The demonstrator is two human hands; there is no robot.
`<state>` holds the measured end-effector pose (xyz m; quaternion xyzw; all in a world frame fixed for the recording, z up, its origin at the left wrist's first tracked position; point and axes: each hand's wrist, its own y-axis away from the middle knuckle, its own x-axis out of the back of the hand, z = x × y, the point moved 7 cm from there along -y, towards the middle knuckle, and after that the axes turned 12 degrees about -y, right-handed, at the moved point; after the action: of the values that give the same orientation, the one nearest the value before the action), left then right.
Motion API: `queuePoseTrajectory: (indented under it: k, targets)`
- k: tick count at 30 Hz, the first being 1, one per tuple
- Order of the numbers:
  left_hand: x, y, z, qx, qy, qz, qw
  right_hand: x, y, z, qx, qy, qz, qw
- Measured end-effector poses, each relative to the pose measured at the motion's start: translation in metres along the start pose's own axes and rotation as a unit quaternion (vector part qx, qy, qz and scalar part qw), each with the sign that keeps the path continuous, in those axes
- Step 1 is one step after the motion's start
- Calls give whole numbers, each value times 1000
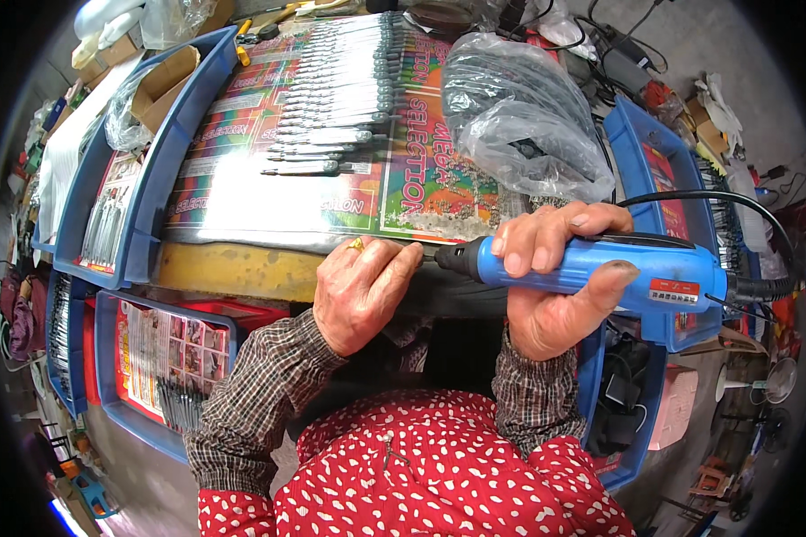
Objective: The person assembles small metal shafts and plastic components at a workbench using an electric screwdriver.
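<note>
My right hand [546, 313] wraps round a blue electric screwdriver [658, 261], held level above the table's near edge with its black nose pointing left. A black cable leaves its right end. Just off that nose, my left hand [360, 291] is closed in a pinch, a yellow ring on one finger. Whatever it grips is hidden by the fingers; a thin dark piece shows between them and the nose. Beyond both hands, a long row of slim silver-and-dark pen-like rods [336, 107] lies side by side on a glossy printed sheet [233, 170].
A clear plastic bag [528, 134] of dark parts lies at the table's right. Small bits [457, 206] are scattered before it. Blue trays stand left [148, 201], lower left [107, 358] and right [631, 143]. Black cords [591, 54] tangle at the far right.
</note>
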<state>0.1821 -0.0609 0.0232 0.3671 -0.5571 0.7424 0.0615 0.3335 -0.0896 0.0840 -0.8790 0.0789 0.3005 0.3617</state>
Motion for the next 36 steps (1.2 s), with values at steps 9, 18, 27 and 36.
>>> queuePoseTrajectory:
  k: [9,18,27,36]
  targets:
    - [1,-3,2,-1,3,-3,1000,0,2,-2,4,-7,1,1000]
    - [1,-4,2,2,-16,-22,1000,1,3,-4,0,8,10,1000]
    - [0,0,1,-1,-15,-20,1000,5,4,-7,-2,5,13,1000]
    - [1,-2,1,-5,-14,-18,1000,6,4,-8,-6,14,28,999]
